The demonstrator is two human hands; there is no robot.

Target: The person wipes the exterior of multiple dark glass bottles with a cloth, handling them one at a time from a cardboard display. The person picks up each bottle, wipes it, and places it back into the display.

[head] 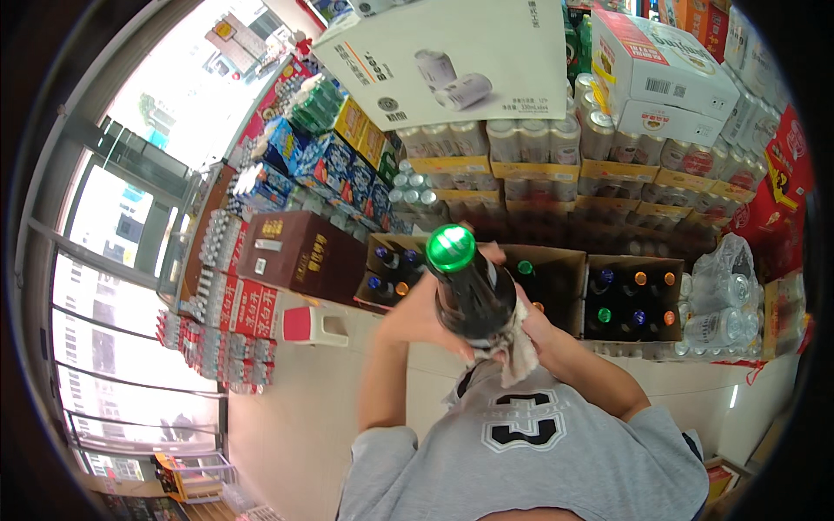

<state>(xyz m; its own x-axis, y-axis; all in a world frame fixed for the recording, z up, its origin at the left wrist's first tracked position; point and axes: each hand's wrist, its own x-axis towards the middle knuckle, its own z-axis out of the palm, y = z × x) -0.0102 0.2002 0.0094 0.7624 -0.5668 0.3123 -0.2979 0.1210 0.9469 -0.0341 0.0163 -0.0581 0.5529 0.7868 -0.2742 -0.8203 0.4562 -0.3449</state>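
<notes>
A dark glass bottle (474, 296) with a shiny green cap is held up close to the camera, above my chest. My left hand (420, 311) wraps around its left side. On the other side, my right hand (535, 320) presses a pale cloth (518, 355) against the lower part of the bottle, and some of its fingers are hidden behind the glass. Just beyond my hands stand open cardboard cartons: a left carton (374, 301), a middle carton (565, 260) and a right carton (677, 286). Upright bottles with blue, green and orange caps fill the right one.
Stacked trays of cans (534, 143) rise behind the cartons, topped by a large white beer box (495, 65) and another white box (677, 78). Left are a maroon box (303, 254), a red-and-white stool (316, 325) and bottled-water packs (221, 352). Wrapped cans (720, 319) stand right.
</notes>
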